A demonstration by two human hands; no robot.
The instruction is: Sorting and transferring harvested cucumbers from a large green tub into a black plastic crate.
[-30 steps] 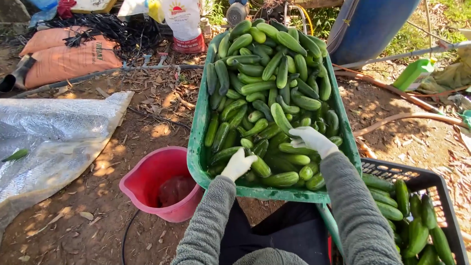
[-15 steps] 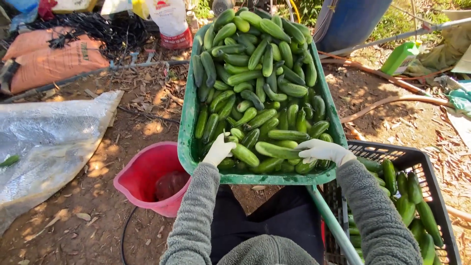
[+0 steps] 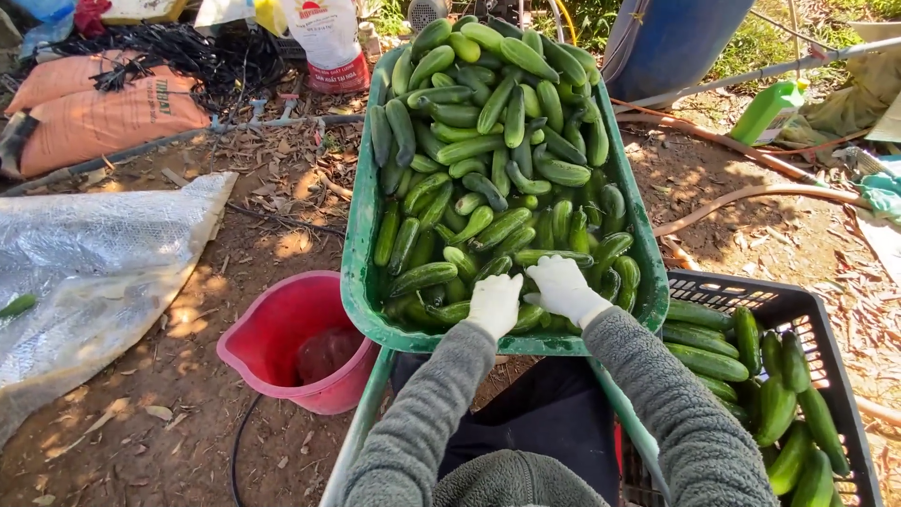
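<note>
A long green tray [image 3: 355,272] is heaped with green cucumbers [image 3: 488,113] and stands in front of me. Both my hands wear white gloves and grey sleeves. My left hand [image 3: 495,302] and my right hand [image 3: 561,286] lie side by side, palms down, on the cucumbers at the tray's near end. Their fingers dip among the cucumbers, so the grip is hidden. To the right of the tray stands a black crate [image 3: 807,310] with more cucumbers [image 3: 709,361] in it.
A red bucket [image 3: 272,338] stands on the dirt left of the tray. A silvery plastic sheet [image 3: 94,253] and orange sacks [image 3: 103,113] lie further left. A blue barrel [image 3: 671,42], a green bottle [image 3: 770,108] and a hose [image 3: 751,197] are at the back right.
My hands were apart, each on a cucumber near the tray's front rim; the right one was by the crate. Now both are together in the tray's near end.
</note>
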